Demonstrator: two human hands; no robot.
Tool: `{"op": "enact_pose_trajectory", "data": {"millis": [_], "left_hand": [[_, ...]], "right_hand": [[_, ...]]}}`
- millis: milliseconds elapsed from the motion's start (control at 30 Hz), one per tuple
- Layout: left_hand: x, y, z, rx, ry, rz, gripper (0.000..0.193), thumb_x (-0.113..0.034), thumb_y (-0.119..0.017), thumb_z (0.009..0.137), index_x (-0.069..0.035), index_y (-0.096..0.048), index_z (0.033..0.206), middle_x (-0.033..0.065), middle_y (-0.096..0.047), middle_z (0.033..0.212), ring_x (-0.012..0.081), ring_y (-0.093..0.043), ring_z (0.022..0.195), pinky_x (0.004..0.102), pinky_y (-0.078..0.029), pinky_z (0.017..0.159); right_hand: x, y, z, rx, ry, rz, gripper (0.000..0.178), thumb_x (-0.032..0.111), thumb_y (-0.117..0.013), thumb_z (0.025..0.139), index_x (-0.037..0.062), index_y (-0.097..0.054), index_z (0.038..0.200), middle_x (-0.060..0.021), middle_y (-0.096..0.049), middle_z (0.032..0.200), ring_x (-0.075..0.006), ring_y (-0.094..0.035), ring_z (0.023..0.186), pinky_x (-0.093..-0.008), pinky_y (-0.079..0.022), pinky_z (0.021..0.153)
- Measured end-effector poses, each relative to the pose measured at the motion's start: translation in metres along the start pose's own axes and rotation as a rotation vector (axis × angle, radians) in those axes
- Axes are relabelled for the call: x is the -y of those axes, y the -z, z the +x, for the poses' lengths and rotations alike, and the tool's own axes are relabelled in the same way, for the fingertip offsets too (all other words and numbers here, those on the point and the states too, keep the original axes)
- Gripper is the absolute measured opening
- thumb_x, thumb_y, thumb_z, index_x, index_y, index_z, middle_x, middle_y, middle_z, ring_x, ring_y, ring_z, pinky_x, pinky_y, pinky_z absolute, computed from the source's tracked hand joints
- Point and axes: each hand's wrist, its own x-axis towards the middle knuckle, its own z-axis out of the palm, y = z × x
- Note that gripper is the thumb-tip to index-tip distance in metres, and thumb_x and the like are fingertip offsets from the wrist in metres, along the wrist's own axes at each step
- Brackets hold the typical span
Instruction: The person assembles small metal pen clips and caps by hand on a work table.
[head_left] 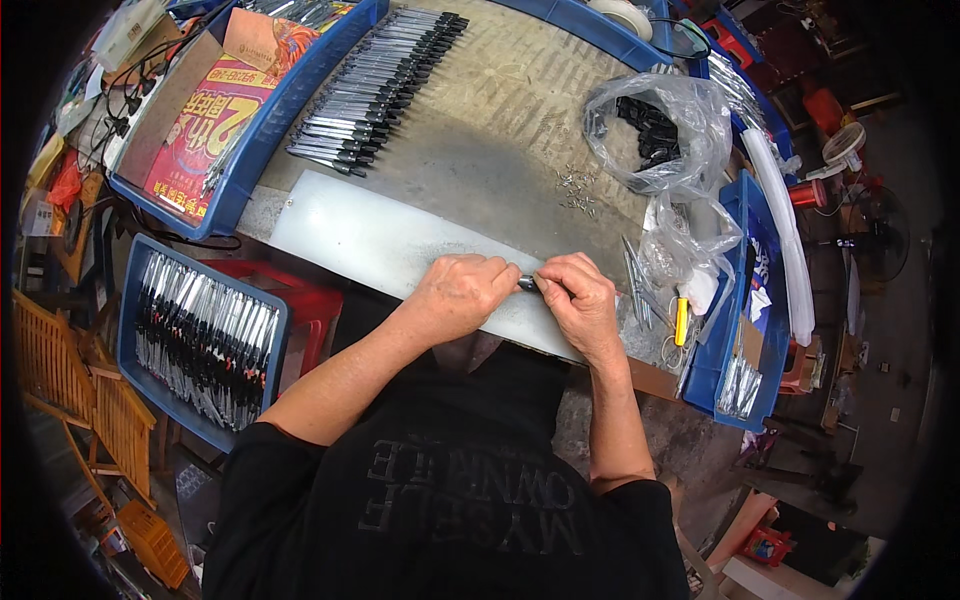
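Above a white board [350, 222] at the bench's near edge, my left hand [455, 293] and my right hand [580, 300] meet. Both are closed on a pen [527, 283], of which only a short dark and silvery section shows between the fingers. The rest of it is hidden inside my grip. Beyond the board, a long row of pens [375, 95] with clear barrels and black grips lies side by side. A loose scatter of small metal pen parts [576, 188] sits ahead of my right hand.
A clear bag [700, 110] of black parts [652, 135] stands at right, near a yellow-handled tool [682, 320] and thin rods [636, 280]. Blue trays [745, 200] edge the bench. At lower left, a blue bin [200, 268] full of pens rests by a red stool [318, 300].
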Motion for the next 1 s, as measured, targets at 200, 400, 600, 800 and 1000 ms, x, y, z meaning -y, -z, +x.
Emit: {"op": "enact_pose_trajectory", "data": {"millis": [200,400,600,800,1000], "left_hand": [[0.0,-0.001,-0.001,0.013,-0.01,0.038,0.015,-0.015,-0.061,0.074,-0.003,-0.053,0.079,0.0053,-0.05,0.061,0.0195,-0.056,0.056,0.0316,-0.046,0.049],[-0.001,-0.001,-0.001,0.013,-0.006,0.035,0.015,-0.015,-0.061,0.074,-0.003,-0.053,0.079,0.0052,-0.05,0.061,0.0196,-0.057,0.057,0.032,-0.046,0.05],[0.0,0.0,0.0,0.014,-0.002,0.018,0.014,-0.014,-0.062,0.074,-0.004,-0.053,0.078,0.0051,-0.05,0.061,0.0198,-0.057,0.056,0.032,-0.046,0.05],[-0.001,0.001,0.001,0.029,0.0,0.017,0.011,-0.012,-0.058,0.073,-0.005,-0.05,0.072,0.0047,-0.05,0.061,0.0199,-0.057,0.058,0.0326,-0.047,0.05],[0.0,0.0,0.0,0.03,0.001,0.007,0.012,-0.013,-0.06,0.073,-0.005,-0.051,0.074,0.0045,-0.05,0.06,0.0197,-0.057,0.056,0.0322,-0.046,0.048]], "right_hand": [[0.004,0.005,0.005,0.101,0.119,-0.229,0.01,0.004,-0.064,0.069,0.0013,-0.062,0.078,-0.0091,-0.06,0.076,-0.0247,-0.056,0.072,-0.0333,-0.045,0.065],[0.005,0.012,0.007,0.196,-0.066,-0.092,0.012,0.007,-0.063,0.072,0.0007,-0.063,0.083,-0.0106,-0.06,0.077,-0.0261,-0.057,0.074,-0.0334,-0.046,0.066],[0.004,0.011,0.007,0.184,-0.143,0.067,0.013,0.011,-0.061,0.078,-0.0006,-0.063,0.083,-0.0126,-0.06,0.074,-0.0253,-0.058,0.066,-0.0315,-0.046,0.06],[0.008,0.0,0.005,0.126,-0.205,-0.052,0.014,0.012,-0.06,0.08,-0.0018,-0.063,0.081,-0.0122,-0.06,0.069,-0.0219,-0.057,0.06,-0.0305,-0.043,0.054],[0.006,0.0,0.005,0.141,-0.131,-0.08,0.011,0.01,-0.061,0.078,-0.0007,-0.063,0.078,-0.0118,-0.059,0.067,-0.0224,-0.057,0.06,-0.031,-0.044,0.055]]}}
